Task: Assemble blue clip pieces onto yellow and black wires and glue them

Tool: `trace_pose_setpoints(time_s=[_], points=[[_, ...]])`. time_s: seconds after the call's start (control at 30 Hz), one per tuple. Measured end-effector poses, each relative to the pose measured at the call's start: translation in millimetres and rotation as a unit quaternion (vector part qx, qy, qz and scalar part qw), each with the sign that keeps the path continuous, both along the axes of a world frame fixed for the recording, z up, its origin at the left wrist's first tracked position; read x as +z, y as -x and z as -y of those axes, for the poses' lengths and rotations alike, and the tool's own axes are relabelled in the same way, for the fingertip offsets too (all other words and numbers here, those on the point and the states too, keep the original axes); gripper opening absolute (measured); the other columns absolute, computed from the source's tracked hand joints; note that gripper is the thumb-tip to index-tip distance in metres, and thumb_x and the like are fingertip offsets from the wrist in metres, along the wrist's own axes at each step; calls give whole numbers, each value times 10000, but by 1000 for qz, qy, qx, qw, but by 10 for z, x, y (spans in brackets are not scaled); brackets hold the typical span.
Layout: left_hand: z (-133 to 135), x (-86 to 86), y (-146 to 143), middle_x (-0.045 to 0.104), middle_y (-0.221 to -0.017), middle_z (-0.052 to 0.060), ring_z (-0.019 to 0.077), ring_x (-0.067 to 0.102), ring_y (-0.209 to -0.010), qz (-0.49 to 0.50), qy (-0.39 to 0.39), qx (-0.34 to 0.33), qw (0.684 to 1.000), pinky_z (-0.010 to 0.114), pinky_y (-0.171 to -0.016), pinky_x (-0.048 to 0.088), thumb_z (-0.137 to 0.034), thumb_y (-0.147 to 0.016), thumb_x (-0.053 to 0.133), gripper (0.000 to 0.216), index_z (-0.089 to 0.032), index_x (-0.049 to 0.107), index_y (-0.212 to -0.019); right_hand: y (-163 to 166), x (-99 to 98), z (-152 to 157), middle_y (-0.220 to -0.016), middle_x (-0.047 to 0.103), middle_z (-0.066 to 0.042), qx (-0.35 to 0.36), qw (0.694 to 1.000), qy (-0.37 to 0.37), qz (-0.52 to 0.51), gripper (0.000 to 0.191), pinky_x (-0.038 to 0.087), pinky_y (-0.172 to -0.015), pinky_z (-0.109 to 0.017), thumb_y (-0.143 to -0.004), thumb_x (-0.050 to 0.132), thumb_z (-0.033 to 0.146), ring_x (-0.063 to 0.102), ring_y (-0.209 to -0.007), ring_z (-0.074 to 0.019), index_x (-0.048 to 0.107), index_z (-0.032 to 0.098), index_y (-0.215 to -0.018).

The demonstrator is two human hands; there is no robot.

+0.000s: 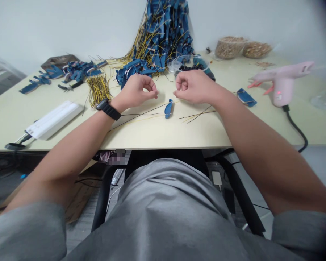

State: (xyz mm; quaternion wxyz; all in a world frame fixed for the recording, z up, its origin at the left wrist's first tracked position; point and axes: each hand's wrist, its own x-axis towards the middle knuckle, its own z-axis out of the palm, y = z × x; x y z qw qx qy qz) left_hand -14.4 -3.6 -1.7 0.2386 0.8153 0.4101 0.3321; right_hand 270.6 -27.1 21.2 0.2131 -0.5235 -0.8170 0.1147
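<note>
My left hand (137, 90), with a black watch at the wrist, hovers over the table with thumb and forefinger pinched together. Opposite it, my right hand (192, 87) is closed in a similar pinch. Anything between either hand's fingertips is too small to make out. Just below the gap between the hands lies a small blue piece (168, 109) with thin black and yellow wires running left from it. Several loose black and yellow wires (197, 116) rest under my right wrist. Behind my right hand stands a clear round tub (176, 65) of small black parts.
A tall heap of blue pieces with yellow wires (168, 32) leans on the wall. Leftward are a wire bundle (98, 88), pliers (70, 86) and a white power strip (55, 119). A pink glue gun (284, 81), a blue piece (246, 98) and bags of nuts (229, 47) are right.
</note>
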Motion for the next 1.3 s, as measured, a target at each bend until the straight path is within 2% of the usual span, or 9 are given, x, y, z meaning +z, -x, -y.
trace_pose_setpoints(time_s=[0.1, 0.27, 0.4, 0.5, 0.7, 0.87, 1.03, 1.17, 1.3], points=[[-33, -24, 16, 909, -932, 58, 312, 893, -1036, 6, 0, -7, 1000, 484, -1116, 703, -322, -903, 958, 223, -290, 760, -806, -2, 0, 0, -888, 724, -37, 4, 1000, -3, -1, 311, 588, -987, -489, -899, 917, 175, 749, -937, -327, 635, 306, -918], [-111, -73, 47, 877, -868, 56, 307, 838, -981, 9, -12, -20, 1000, 484, -1057, 677, -427, -894, 987, 340, -305, 706, -746, -3, 17, 21, -846, 706, -31, 18, 1000, 2, -1, 218, 578, -954, -478, -937, 895, 182, 732, -889, -315, 718, 310, -947], [-131, -86, 42, 898, -928, 62, 297, 830, -984, 3, -27, -31, 999, 481, -1019, 653, -466, -879, 971, 293, -301, 748, -784, -5, 33, 38, -834, 708, -29, 18, 1000, 10, -6, 232, 562, -946, -485, -912, 870, 117, 728, -864, -313, 735, 305, -927], [-125, -80, 31, 931, -980, 62, 267, 827, -988, 2, -30, -47, 998, 483, -1055, 658, -478, -890, 893, 210, -294, 804, -844, -5, 25, 35, -839, 716, -31, 17, 1000, 9, -9, 242, 562, -933, -486, -905, 872, 113, 736, -868, -315, 724, 304, -922], [-70, -42, 34, 933, -993, 66, 235, 833, -1032, -13, -19, -57, 998, 463, -1109, 665, -437, -900, 859, 193, -284, 750, -854, 2, 23, 41, -854, 728, -36, 10, 1000, 9, 2, 254, 579, -922, -486, -896, 879, 127, 743, -881, -318, 702, 308, -923], [-34, -47, 30, 899, -948, 56, 288, 877, -1052, -11, -34, -28, 999, 463, -1075, 661, -289, -870, 809, 134, -286, 676, -855, -2, 34, 44, -881, 745, -50, 5, 1000, 8, 4, 260, 594, -942, -503, -917, 885, 167, 761, -906, -334, 668, 311, -919], [-44, -52, 23, 899, -929, 60, 297, 856, -1063, -27, -43, -21, 998, 472, -1104, 669, -279, -947, 780, 226, -298, 594, -818, 3, 10, 16, -926, 778, -65, -3, 1000, 5, 12, 275, 607, -957, -504, -936, 898, 238, 770, -945, -340, 635, 309, -895], [4, -18, -1, 915, -1003, 58, 294, 883, -1090, -24, -24, -6, 999, 456, -1120, 699, -331, -1011, 818, 227, -299, 639, -874, -2, 9, 21, -926, 778, -64, 0, 1000, -4, 16, 225, 602, -974, -499, -967, 887, 266, 773, -964, -343, 669, 314, -937], [44, -1, -24, 925, -1045, 55, 298, 901, -1149, -22, -15, 3, 1000, 446, -1185, 705, -266, -943, 831, 147, -291, 686, -941, -7, 30, 48, -878, 746, -43, 3, 1000, -4, 13, 215, 579, -942, -480, -984, 870, 224, 738, -911, -320, 681, 324, -957]])
